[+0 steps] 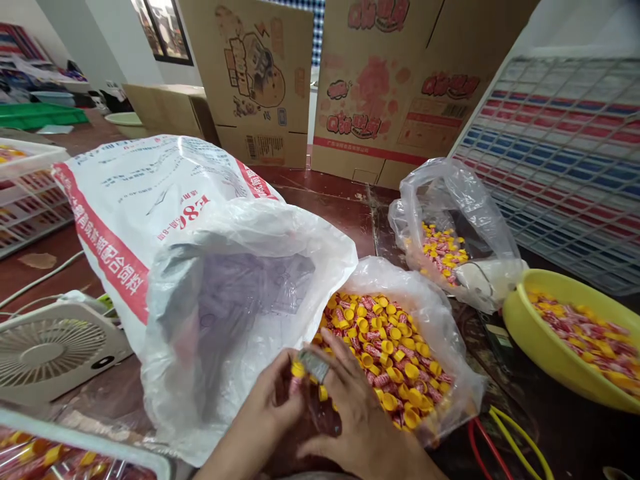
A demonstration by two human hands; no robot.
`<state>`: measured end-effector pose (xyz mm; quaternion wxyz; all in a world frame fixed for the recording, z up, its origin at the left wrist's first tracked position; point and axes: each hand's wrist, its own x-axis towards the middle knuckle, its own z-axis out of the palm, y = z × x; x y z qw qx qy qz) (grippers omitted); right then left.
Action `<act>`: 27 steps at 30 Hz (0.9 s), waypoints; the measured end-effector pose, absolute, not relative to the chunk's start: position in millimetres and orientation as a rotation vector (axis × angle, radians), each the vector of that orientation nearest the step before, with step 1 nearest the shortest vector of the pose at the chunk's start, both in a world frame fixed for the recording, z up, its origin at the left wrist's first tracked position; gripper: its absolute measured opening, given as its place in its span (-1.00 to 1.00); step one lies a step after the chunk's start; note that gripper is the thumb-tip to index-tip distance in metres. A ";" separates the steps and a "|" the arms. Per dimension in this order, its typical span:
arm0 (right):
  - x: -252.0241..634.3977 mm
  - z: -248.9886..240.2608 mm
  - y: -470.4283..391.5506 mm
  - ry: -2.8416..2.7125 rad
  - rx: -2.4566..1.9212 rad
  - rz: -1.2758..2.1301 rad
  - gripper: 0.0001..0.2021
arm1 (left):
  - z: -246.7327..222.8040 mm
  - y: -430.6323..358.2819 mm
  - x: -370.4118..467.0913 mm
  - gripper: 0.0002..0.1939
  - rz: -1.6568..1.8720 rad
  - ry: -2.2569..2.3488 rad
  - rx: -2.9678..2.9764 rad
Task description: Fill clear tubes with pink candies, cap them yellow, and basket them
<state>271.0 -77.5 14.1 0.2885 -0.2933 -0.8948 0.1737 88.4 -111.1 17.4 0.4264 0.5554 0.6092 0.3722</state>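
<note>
Yellow-capped piece (298,369): six o'clock, pinched in left hand (274,410), partly covered.
Right hand (354,410): just beside; grip can't be told, grey patch (315,366) blurred.
Bowl (555,353): cut off, four o'clock.
Tray (100,439): cut off, eight o'clock.
Table (325,200): reddish-brown, scuffed.
Wall (107,33): white, window (167,33) at eleven o'clock.

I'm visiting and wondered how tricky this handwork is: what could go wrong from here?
The small yellow-capped piece in the left hand could slip; it might drop into the white sack, whose mouth gapes beside the hands. The nearer plastic bag is soft and heaped with loose pieces, so a bump from the right hand might spill some onto the table.
</note>
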 end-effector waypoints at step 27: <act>291.5 2.1 -51.9 -2.069 -1.172 0.915 -0.96 | 10.2 -144.5 69.8 -0.66 0.654 1.596 1.380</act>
